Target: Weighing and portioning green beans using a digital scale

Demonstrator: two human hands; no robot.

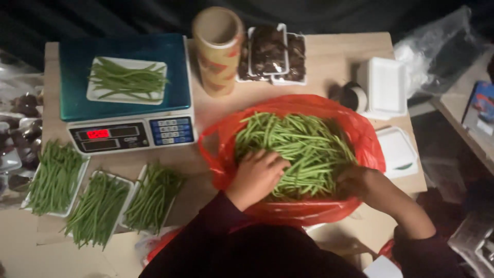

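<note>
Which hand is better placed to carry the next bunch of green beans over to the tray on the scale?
Left, probably. The left hand rests on the green beans at the red bag's left side, nearer the scale and its tray. The right hand is at the far side.

Dim, soft blur; dark edges, muted colours.

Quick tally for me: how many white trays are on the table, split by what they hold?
Trays of green beans: 4 (one on the scale, three in front)
Trays of dark produce: 2
Empty trays: 2
Total: 8
</note>
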